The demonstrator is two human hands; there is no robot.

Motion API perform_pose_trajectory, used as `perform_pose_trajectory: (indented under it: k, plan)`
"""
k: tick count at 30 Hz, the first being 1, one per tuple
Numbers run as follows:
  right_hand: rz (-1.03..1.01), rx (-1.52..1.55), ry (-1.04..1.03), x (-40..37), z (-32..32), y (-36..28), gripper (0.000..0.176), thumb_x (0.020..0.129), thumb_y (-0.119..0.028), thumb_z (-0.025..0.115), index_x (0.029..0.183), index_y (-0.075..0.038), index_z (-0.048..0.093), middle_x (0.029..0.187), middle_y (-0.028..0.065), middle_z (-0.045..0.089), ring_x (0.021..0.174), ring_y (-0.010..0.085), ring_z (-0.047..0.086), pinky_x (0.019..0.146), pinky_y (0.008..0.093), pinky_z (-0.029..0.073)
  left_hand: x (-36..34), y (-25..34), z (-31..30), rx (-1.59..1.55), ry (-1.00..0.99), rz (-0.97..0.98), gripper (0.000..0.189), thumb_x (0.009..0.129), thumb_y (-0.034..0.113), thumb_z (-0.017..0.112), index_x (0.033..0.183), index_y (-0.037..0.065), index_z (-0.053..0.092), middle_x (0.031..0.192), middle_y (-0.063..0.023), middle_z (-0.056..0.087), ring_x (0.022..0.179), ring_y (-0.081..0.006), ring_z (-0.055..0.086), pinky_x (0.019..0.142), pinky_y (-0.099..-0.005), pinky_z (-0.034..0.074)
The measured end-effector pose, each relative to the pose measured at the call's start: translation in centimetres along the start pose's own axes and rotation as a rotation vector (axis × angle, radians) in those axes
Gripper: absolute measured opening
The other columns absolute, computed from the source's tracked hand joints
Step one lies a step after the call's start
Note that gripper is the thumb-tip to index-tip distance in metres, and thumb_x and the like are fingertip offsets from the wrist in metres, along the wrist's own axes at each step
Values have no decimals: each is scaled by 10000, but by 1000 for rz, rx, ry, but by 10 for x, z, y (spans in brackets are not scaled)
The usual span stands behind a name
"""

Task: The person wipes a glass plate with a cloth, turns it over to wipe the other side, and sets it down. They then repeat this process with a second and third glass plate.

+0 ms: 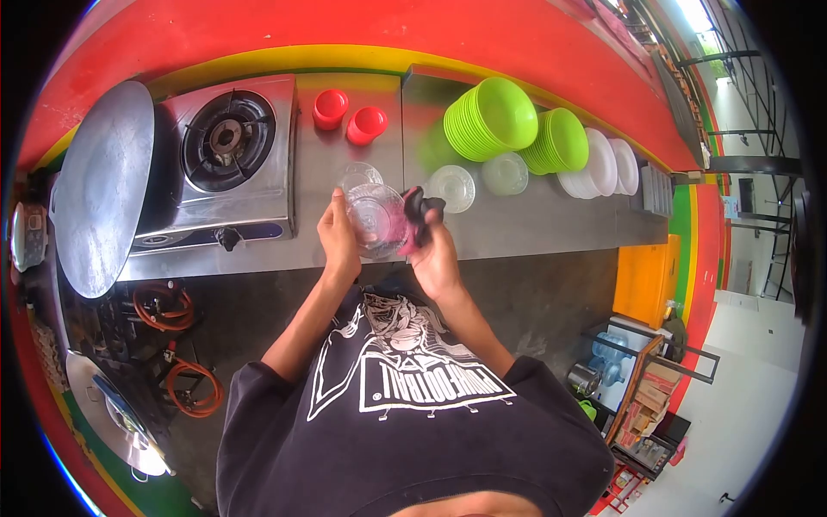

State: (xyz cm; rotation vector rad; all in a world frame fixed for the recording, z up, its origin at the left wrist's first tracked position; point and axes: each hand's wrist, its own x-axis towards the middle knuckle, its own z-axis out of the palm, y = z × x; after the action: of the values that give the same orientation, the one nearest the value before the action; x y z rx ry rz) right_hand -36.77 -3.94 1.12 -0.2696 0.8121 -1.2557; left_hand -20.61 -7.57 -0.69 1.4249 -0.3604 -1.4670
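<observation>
Over the counter's front edge, my left hand grips the left rim of a clear glass bowl. A dark and pink cloth is bunched in my right hand, against the bowl's right side. Just behind the held bowl, another clear dish rests on the steel counter. Two more clear dishes, one near my right hand and one farther right, lie on the counter.
A gas stove with a large round metal lid stands left. Red cups sit at the back. Stacked green bowls and white bowls line the right side of the steel counter.
</observation>
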Motion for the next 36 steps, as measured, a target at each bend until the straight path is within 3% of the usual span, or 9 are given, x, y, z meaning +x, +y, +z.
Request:
perform_pose_trajectory:
  k: [4, 5, 9, 14, 16, 19, 22, 28, 36]
  plan:
    - [-227, -317, 6, 2, 18, 9, 316, 963, -123, 682, 1247, -42, 570, 1088, -3, 625, 946, 78, 591, 787, 244, 507, 6, -35, 7, -81, -56, 9, 434, 1039, 507, 504, 1020, 88, 614, 800, 21, 569, 708, -79, 557, 595, -247, 436]
    - [-231, -400, -1, 4, 13, 8, 292, 948, -76, 679, 1214, -13, 578, 1095, 0, 618, 967, 71, 580, 816, 242, 505, 9, -45, 10, -117, -40, -40, 529, 1027, 563, 477, 1208, 85, 610, 971, -23, 640, 870, -132, 621, 748, -280, 501]
    - [-250, -599, -6, -2, 26, 9, 298, 945, -103, 692, 1202, 3, 585, 1092, 29, 646, 991, 100, 613, 889, 272, 502, -18, -14, 21, -151, -264, -238, 685, 996, 635, 430, 1443, 122, 508, 1226, -124, 651, 1082, -216, 647, 923, -404, 512]
    - [-466, -1023, -320, -3, 35, 8, 431, 973, -189, 635, 1352, -3, 546, 1305, 129, 597, 1229, 236, 562, 1039, 375, 444, 2, -7, -3, -429, -674, -205, 629, 996, 569, 443, 1420, 111, 521, 1209, -159, 643, 1093, -272, 645, 971, -433, 516]
    - [-628, -1243, -370, 1, 41, 2, 448, 945, -181, 643, 1352, -12, 560, 1348, 151, 576, 1286, 295, 530, 1083, 416, 408, -17, 10, 2, -672, -722, -292, 602, 992, 536, 458, 1410, 109, 527, 1235, -154, 636, 1122, -268, 630, 1000, -421, 504]
    - [-794, -1475, -363, 3, 50, -8, 459, 876, -141, 674, 1318, -41, 601, 1350, 150, 573, 1299, 357, 510, 1103, 461, 383, -16, 0, -6, -731, -509, -219, 623, 973, 536, 467, 1434, 121, 517, 1244, -138, 637, 1159, -277, 611, 1042, -426, 473]
    - [-766, -1532, -332, 0, 43, -5, 456, 866, -147, 685, 1306, -52, 609, 1310, 145, 586, 1255, 354, 531, 1067, 459, 403, -11, 0, -2, -708, -746, -162, 753, 932, 579, 483, 1541, 146, 387, 1391, -148, 550, 1227, -276, 572, 1058, -436, 464]
    - [-668, -1465, -408, -17, 40, -12, 524, 790, -124, 721, 1299, -84, 606, 1201, 107, 604, 1120, 325, 566, 998, 472, 420, -18, 9, 4, -846, -830, -239, 844, 909, 633, 470, 1583, 163, 277, 1620, -178, 267, 1430, -378, 364, 1169, -540, 332]
    - [-601, -1255, -487, -12, 55, -9, 554, 717, 54, 699, 1253, -75, 642, 1098, 125, 590, 1112, 328, 584, 976, 436, 454, -23, -3, 20, -982, -961, -424, 749, 918, 625, 487, 1515, 179, 410, 1518, -202, 422, 1404, -438, 374, 1158, -583, 317]
